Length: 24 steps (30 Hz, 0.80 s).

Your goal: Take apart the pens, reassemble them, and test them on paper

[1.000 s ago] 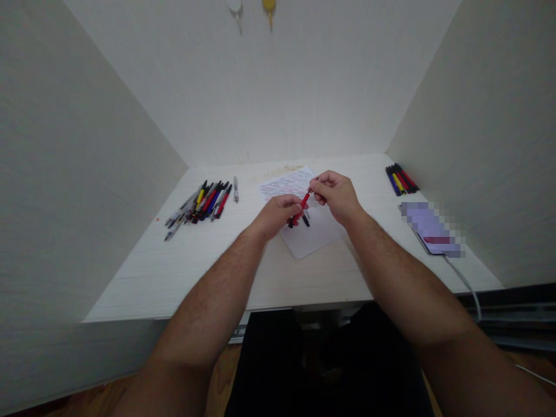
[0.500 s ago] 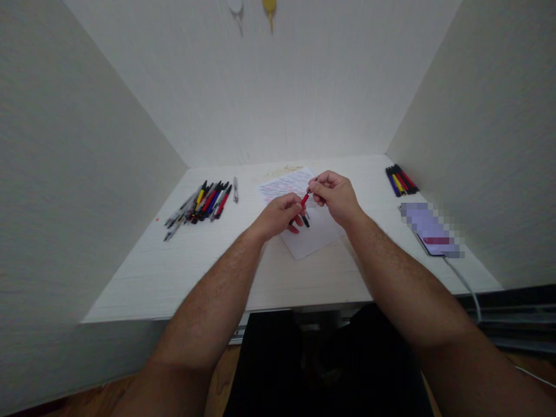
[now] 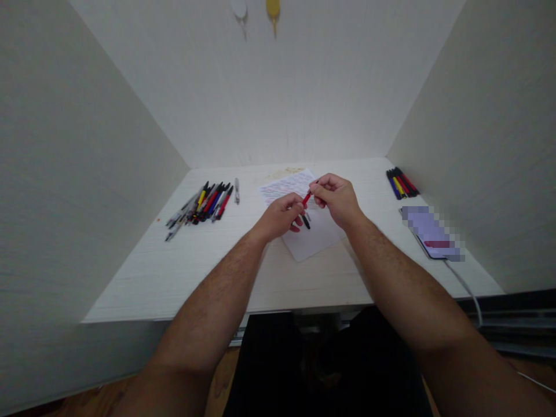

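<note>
A red pen barrel (image 3: 306, 198) is pinched between the thumb and fingers of my left hand (image 3: 283, 216). Above and to the right, my right hand (image 3: 336, 196) closes its fingertips on a thin dark piece at the barrel's upper end. Both hands are over a white paper (image 3: 310, 242), whose upper part carries rows of scribbled marks. A black pen part (image 3: 306, 221) lies on the paper just under my left hand's fingers. How far the thin piece sits inside the barrel is too small to tell.
On the left of the white table (image 3: 208, 278) lies a pile of pens (image 3: 204, 202), with a clear pen (image 3: 237, 191) beside it. Several coloured pens (image 3: 402, 183) lie in a row at the right, above a phone (image 3: 430, 233) with a cable. Walls enclose three sides.
My right hand's fingertips and the red barrel's upper end are slightly closer together, and less of the thin dark piece shows. The whole view has shifted slightly.
</note>
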Available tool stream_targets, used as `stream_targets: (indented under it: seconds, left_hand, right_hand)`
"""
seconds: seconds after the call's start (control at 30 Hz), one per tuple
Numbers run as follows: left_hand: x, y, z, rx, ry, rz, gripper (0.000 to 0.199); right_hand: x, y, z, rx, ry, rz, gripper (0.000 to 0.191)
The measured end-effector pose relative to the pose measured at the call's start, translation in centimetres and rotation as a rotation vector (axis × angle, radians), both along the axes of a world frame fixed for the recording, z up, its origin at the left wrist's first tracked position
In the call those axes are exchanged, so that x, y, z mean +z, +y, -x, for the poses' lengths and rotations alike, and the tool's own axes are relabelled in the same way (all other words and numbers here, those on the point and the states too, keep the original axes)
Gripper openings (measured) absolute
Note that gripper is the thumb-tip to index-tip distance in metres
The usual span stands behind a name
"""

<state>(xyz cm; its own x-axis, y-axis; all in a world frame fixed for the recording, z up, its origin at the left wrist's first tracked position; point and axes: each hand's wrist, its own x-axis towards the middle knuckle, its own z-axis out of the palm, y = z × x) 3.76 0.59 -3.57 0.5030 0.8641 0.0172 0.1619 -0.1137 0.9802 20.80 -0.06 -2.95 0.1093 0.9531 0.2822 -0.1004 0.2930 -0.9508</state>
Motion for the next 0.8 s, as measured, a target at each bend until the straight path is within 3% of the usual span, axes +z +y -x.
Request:
stream_targets:
  seconds: [0.57,0.8]
  left_hand:
    - [-0.35,0.30,0.01,0.061,0.009,-0.025,0.009]
    - [0.05,-0.03,0.03,0.017,0.020,-0.035,0.008]
  right_hand:
    - [0.10,0.06,-0.01,0.003,0.005,-0.015,0.031]
    - [-0.09,0.11,-0.03,0.016,0.018,-0.020,0.033]
